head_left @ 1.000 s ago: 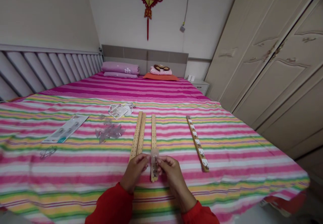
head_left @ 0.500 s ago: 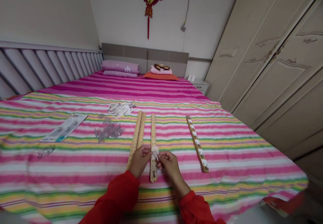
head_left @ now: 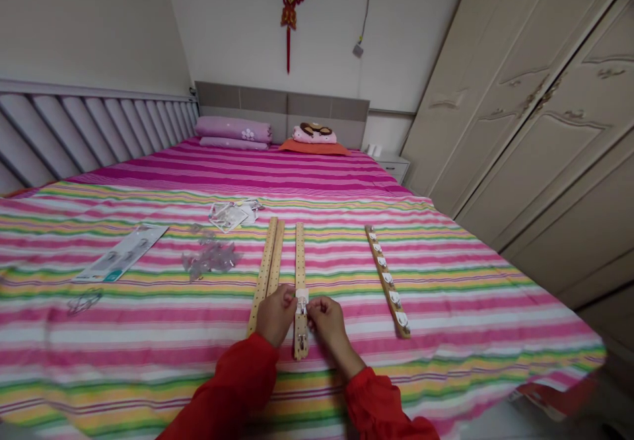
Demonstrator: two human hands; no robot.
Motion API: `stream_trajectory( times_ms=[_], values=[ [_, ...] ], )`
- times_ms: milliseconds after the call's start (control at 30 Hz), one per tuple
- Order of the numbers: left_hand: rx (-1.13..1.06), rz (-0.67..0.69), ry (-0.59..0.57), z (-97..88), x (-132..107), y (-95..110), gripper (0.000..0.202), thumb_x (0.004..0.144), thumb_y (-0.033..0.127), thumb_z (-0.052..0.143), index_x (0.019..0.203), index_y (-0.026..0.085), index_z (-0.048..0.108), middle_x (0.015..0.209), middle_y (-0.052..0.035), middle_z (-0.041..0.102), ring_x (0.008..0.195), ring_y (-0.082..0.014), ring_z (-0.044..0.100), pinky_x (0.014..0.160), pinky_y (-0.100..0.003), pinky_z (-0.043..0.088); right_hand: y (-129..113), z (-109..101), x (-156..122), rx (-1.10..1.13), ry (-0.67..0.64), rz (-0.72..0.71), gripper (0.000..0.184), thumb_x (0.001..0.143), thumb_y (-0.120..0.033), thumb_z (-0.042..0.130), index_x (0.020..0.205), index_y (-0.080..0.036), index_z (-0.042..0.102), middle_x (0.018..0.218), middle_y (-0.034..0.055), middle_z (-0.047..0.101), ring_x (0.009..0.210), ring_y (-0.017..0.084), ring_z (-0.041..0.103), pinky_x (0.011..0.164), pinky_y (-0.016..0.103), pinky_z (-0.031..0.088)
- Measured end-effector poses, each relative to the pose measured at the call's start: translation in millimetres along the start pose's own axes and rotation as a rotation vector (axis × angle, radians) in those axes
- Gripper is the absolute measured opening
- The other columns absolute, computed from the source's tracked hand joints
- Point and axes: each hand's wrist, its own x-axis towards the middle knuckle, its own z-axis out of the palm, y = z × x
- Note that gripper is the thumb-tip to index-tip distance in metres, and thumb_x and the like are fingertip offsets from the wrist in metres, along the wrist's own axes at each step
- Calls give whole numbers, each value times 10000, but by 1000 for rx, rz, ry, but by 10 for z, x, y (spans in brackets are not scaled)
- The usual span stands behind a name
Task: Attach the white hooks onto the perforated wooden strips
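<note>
As your hands reach over the striped bedspread (head_left: 446, 308), your left hand (head_left: 276, 314) and right hand (head_left: 327, 320) meet at a white adhesive hook (head_left: 302, 300), each grip pinched together on it from either side. The hook sits on a perforated wooden strip (head_left: 300, 261) lying lengthwise beneath your hands, with another hook (head_left: 301, 342) lower down. Just left lie two more strips (head_left: 265, 275) side by side; well off to the right lies a strip lined with white hooks (head_left: 389, 281). Further left are clear plastic pieces (head_left: 211, 259) and a packaging card (head_left: 120, 252).
</note>
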Motion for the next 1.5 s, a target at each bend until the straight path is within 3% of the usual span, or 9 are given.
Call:
stream_trajectory(
  times_ms=[267, 600, 833, 933, 1000, 1100, 1167, 1233, 1500],
  values=[
    [232, 6, -9, -4, -21, 43, 188, 761, 165, 548, 918, 208, 641, 687, 29, 669, 638, -107, 609, 643, -208, 381, 61, 7, 42, -62, 12, 5, 103, 563, -276, 598, 549, -192, 541, 346, -78, 487, 300, 91, 413, 328, 203, 312],
    [337, 12, -19, 33, -43, 33, 194, 777, 152, 523, 924, 196, 642, 686, 22, 662, 678, -115, 603, 712, -241, 371, 105, 7, 67, -124, 42, -13, 73, 563, -250, 565, 524, -204, 524, 367, -72, 471, 327, 103, 421, 351, 216, 324],
    [388, 68, -50, 43, -87, -13, 374, 831, 180, 467, 1176, 241, 598, 859, -16, 699, 836, -161, 620, 857, -352, 314, 158, -8, 92, -128, 24, -31, 93, 574, -263, 592, 540, -198, 534, 389, -65, 484, 352, 104, 430, 358, 211, 327],
    [463, 128, -73, 42, -125, -35, 362, 865, 193, 419, 1156, 267, 621, 961, -37, 690, 948, -187, 601, 872, -379, 285, 205, -8, 93, -69, 28, -29, 109, 582, -281, 610, 621, -184, 576, 398, -77, 475, 354, 101, 425, 366, 214, 342],
    [511, 158, -81, 42, -144, -46, 358, 878, 207, 407, 1149, 281, 628, 957, -41, 683, 955, -192, 596, 875, -387, 275, 233, -15, 84, -53, 27, -48, 210, 603, -286, 614, 769, -161, 643, 408, -88, 468, 358, 103, 428, 380, 219, 362],
    [580, 174, -85, 39, -157, -50, 358, 880, 227, 415, 1163, 305, 620, 920, -43, 669, 921, -198, 598, 867, -395, 270, 251, -39, 65, -116, -24, -142, 383, 662, -269, 589, 1015, -153, 680, 551, -34, 608, 475, 138, 542, 495, 259, 467],
    [614, 176, -97, 33, -158, -43, 360, 883, 232, 415, 1170, 314, 615, 904, -42, 659, 903, -197, 597, 863, -395, 268, 245, -55, 52, -198, -50, -227, 390, 698, -252, 563, 1058, -172, 690, 786, 39, 711, 683, 185, 637, 675, 316, 522],
    [633, 175, -113, 22, -159, -31, 355, 893, 243, 401, 1160, 317, 622, 890, -40, 651, 886, -193, 594, 854, -393, 267, 224, -65, 41, -296, -62, -288, 368, 722, -233, 540, 1047, -185, 706, 953, 81, 722, 858, 224, 654, 819, 365, 507],
    [634, 188, -112, 28, -189, -35, 354, 910, 267, 369, 1144, 315, 631, 887, -46, 637, 884, -195, 574, 878, -425, 270, 139, -69, 29, -498, -135, -339, 384, 761, -217, 496, 1085, -185, 700, 929, 110, 727, 892, 248, 655, 846, 381, 501]
  ],
)
